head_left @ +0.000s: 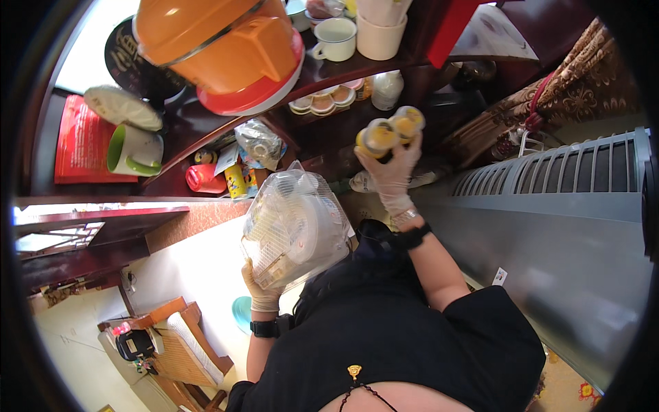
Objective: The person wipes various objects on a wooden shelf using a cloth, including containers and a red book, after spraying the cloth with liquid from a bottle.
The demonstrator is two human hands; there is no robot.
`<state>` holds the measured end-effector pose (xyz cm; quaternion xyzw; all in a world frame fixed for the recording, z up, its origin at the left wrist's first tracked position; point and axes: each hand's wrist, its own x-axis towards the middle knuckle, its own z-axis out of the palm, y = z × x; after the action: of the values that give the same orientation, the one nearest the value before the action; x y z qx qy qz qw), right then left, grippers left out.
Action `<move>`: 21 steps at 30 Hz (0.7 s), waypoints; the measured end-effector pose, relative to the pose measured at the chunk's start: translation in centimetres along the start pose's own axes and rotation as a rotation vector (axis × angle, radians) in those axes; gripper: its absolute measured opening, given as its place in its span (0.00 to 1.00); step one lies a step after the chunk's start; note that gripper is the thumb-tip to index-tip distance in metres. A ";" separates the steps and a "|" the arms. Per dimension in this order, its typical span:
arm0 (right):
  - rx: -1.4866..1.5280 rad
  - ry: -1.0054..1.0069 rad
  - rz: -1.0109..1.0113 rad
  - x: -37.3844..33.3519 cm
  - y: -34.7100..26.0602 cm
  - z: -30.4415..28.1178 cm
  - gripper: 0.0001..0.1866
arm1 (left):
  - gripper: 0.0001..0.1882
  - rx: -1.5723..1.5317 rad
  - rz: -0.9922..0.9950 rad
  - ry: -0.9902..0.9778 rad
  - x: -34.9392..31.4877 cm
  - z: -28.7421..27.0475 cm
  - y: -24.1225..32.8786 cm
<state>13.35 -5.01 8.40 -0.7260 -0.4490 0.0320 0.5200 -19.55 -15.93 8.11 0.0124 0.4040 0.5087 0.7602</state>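
Dark wooden shelves [182, 118] curve across the top of the view, with an orange appliance [226, 55] and a white mug [336, 39] on the upper one, a patterned curtain [580, 82] to the right and a wooden chair [182, 350] on the pale floor at lower left. Out in front of the lower shelf, the right hand [392, 177] has its fingers clamped on a cluster of small yellow-topped jars [379, 137]. The left hand [263, 292] grips the lower edge of a clear plastic container [295, 226], well apart from the jars (both hands wear thin, pale gloves).

Judging by how things lie, the work seems partway: these jars are off the shelf, while a group of lidded tubs [322, 104] sits on it. How much is left, I cannot tell.

As for writing, a round black plaque [137, 62] bears pale lettering and a red packet [82, 147] has print, while any marks on the jars are too small to read.
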 end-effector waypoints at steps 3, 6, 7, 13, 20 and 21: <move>-0.100 -0.064 -0.014 -2.0 0.4 7.0 0.36 | 0.38 0.094 0.179 -0.108 -2.3 -4.0 0.1; -0.036 -0.028 -0.039 -2.8 1.8 13.2 0.34 | 0.38 0.106 0.181 0.113 -5.0 -3.2 0.4; 0.006 -0.012 -0.013 -2.7 1.8 14.6 0.34 | 0.40 0.097 0.134 0.157 -5.5 -3.4 0.8; -0.116 -0.115 0.099 -3.2 1.1 17.9 0.42 | 0.37 0.006 0.291 0.251 -7.4 -3.7 0.5; 0.012 -0.192 -0.064 -3.2 2.1 14.5 0.36 | 0.38 0.038 0.135 0.117 -4.4 -2.5 1.0; -0.001 -0.166 -0.069 -3.4 2.5 13.8 0.36 | 0.38 0.042 0.123 0.090 -3.9 -2.1 0.9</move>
<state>5.77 2.52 -1.26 -0.7052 -0.5151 0.0738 0.4815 -22.16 -19.37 9.38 0.0304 0.4468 0.5460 0.7080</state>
